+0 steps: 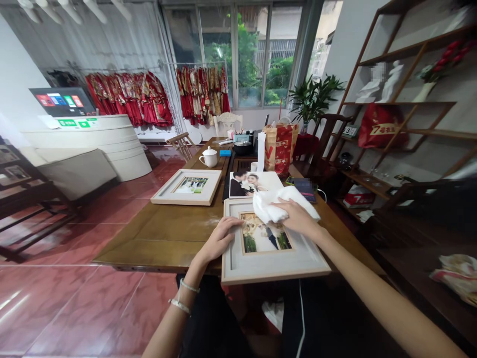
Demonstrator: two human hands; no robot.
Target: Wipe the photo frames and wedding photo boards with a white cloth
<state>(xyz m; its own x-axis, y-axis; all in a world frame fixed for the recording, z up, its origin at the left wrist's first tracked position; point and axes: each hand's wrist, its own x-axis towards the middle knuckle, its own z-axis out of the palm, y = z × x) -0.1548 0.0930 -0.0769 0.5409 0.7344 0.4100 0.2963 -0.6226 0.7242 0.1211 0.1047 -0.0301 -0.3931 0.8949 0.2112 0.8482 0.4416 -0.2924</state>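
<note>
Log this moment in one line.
left hand: on near frame | right hand: white cloth, over near frame | other frame: on table

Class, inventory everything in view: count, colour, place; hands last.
Near frame: 1, pale, table's near edge
Far frame: 1, pale, table's left
Photo panel: 1, mostly white, beyond near frame
Cloth: 1, white, on near frame
Table: 1, brown, centre
Lidded cup: 1, white, beyond far frame
Paper bag: 1, red and brown, table's right
Garments: many, mostly red, background
Counter: 1, white, left
Monitor: 1, dark, at counter
Plant: 1, green, background
Shelving: 1, brown, right
Window: 1, grey-framed, background
Floor: 1, red, below
Bracelets: 2, pale, left wrist
Left hand: 1, bare, on near frame
Right hand: 1, bare, on cloth
</note>
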